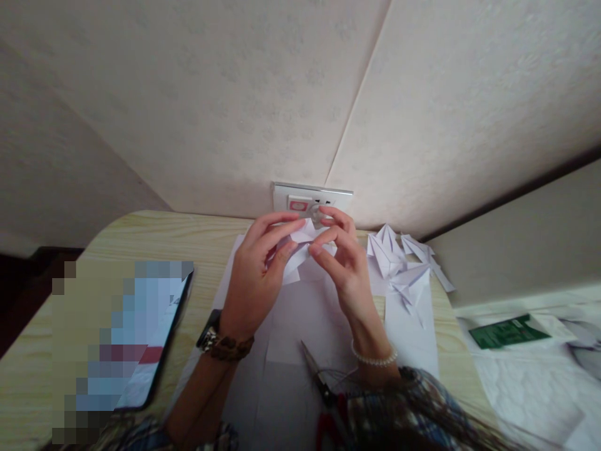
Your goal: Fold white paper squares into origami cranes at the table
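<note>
My left hand [257, 269] and my right hand [345, 263] are raised together above the wooden table [206, 241], both pinching a small folded piece of white paper [303, 247] between their fingertips. The left thumb and fingers curl round its left side. On its right side the right fingers press on the fold. Beneath the hands lies a flat white sheet [300, 332]. The left wrist wears a watch and a bracelet; the right wrist wears a bead bracelet.
Several folded white paper figures [406, 269] lie at the right of the table. Red-handled scissors [323, 391] rest on the sheet near me. A phone [154, 332] lies at the left. A wall socket [310, 200] sits behind the hands. On the bed at right is a green packet [507, 332].
</note>
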Demonstrator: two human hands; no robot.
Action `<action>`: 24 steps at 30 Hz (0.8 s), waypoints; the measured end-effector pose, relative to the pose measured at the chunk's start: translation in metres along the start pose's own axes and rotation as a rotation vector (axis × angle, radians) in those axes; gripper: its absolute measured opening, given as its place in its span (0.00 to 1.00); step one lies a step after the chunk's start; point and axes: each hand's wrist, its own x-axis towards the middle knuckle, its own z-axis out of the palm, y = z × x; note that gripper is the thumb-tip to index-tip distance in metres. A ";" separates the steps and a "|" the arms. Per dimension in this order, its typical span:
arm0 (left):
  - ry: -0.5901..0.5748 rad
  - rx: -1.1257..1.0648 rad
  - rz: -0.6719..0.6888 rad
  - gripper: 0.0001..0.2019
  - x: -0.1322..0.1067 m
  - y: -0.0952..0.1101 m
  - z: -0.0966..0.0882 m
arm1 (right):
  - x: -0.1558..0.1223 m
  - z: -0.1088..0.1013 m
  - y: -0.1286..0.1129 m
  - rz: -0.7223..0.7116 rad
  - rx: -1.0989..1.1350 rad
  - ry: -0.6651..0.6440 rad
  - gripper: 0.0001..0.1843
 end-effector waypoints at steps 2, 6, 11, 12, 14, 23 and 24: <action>0.002 0.004 0.007 0.13 0.000 0.001 -0.001 | 0.000 0.000 0.000 0.004 0.010 -0.002 0.05; 0.016 0.020 0.035 0.13 0.000 0.002 -0.001 | -0.001 0.000 0.001 0.015 0.017 0.004 0.05; 0.030 0.023 0.082 0.14 0.000 0.000 -0.001 | -0.002 0.000 0.002 -0.021 0.032 0.010 0.05; 0.032 0.017 0.091 0.13 0.000 -0.001 -0.001 | -0.002 0.000 0.001 -0.024 0.030 0.006 0.05; 0.036 0.010 0.103 0.14 0.000 -0.001 -0.001 | -0.001 0.000 0.000 -0.027 0.013 -0.008 0.05; 0.051 0.055 0.182 0.14 0.000 -0.003 0.001 | -0.001 -0.002 -0.001 -0.095 -0.208 0.011 0.06; 0.050 0.067 0.195 0.15 0.000 -0.003 0.001 | -0.002 -0.002 -0.001 -0.105 -0.247 0.025 0.06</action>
